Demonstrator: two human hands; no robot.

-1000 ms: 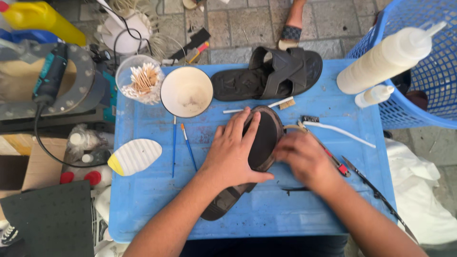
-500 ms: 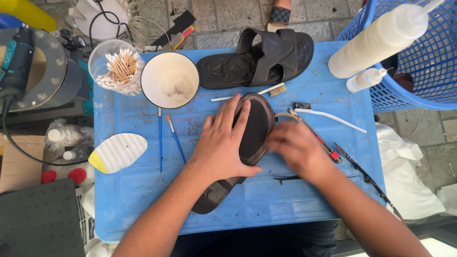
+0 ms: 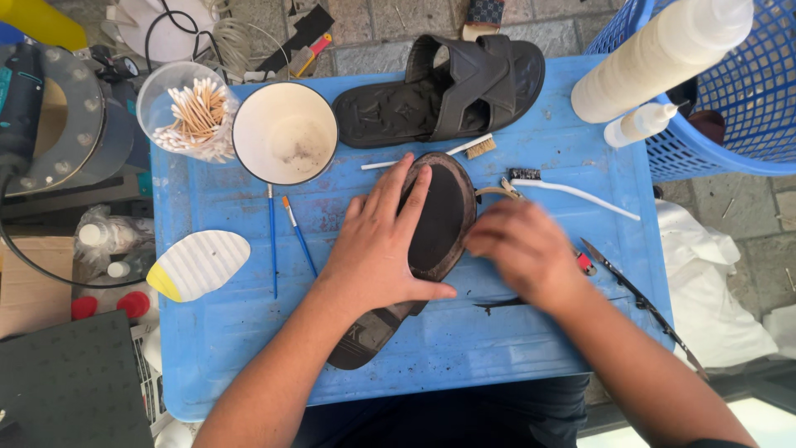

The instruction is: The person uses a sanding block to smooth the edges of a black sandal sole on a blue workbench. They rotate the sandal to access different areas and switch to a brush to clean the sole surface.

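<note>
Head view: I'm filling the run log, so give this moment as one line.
left hand: flat on sandal sole | right hand: blurred, at sole edge | surface: blue table

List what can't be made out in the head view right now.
- Right hand: motion-blurred, so whether it has any grip on a tool cannot be told.
- Dark upturned sandal sole: its middle is covered by the left hand.
- Heel end of that sandal: partly behind the left forearm.
- Large white squeeze bottle: top cut off by the frame edge.
- Blue mesh basket: contents too dim behind the mesh.
</note>
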